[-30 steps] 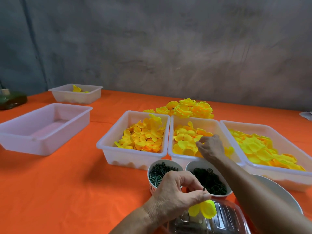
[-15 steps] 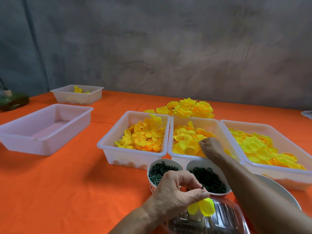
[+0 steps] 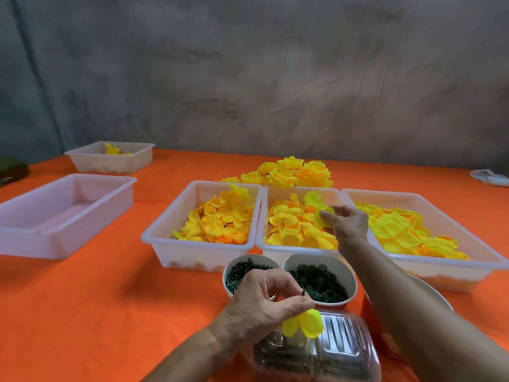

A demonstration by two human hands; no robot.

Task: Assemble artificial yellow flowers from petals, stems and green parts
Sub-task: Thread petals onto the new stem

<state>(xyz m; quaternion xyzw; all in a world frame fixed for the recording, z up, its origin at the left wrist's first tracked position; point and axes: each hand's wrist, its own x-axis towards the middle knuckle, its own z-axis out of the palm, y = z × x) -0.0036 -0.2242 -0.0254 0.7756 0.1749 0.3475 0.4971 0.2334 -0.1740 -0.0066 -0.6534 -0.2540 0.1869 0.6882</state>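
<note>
A partly built yellow flower (image 3: 304,323) is held low in the foreground, pinched between thumb and curled fingers of the left hand (image 3: 264,301), its petals hanging below the fingertips and a dark stem tip (image 3: 303,292) showing above them. It is held just above a clear plastic container (image 3: 330,351) at the near edge of the orange-covered bench (image 3: 96,312). Farther back, a loose yellow petal (image 3: 321,213) is pinched in the fingers of the right hand (image 3: 348,224), which is raised over the middle tray (image 3: 268,216) of three white trays set side by side. All three are seen heaped with yellow and orange petals: the left tray (image 3: 165,230) with small cupped ones, the right tray (image 3: 490,260) with larger, paler ones. Between the trays and the left hand, two white cups are placed touching each other, the left cup (image 3: 234,261) filled with small dark green pieces, the right cup (image 3: 352,277) with dark green rings. Part of a white plate (image 3: 438,293) is visible beneath the right forearm. Finished yellow flowers (image 3: 292,173) are piled behind the trays. At the left of the bench, an empty white tray (image 3: 68,216) is seen, and beyond it a smaller tray (image 3: 110,158) holding a few yellow pieces. A grey wall (image 3: 248,78) forms the backdrop.
</note>
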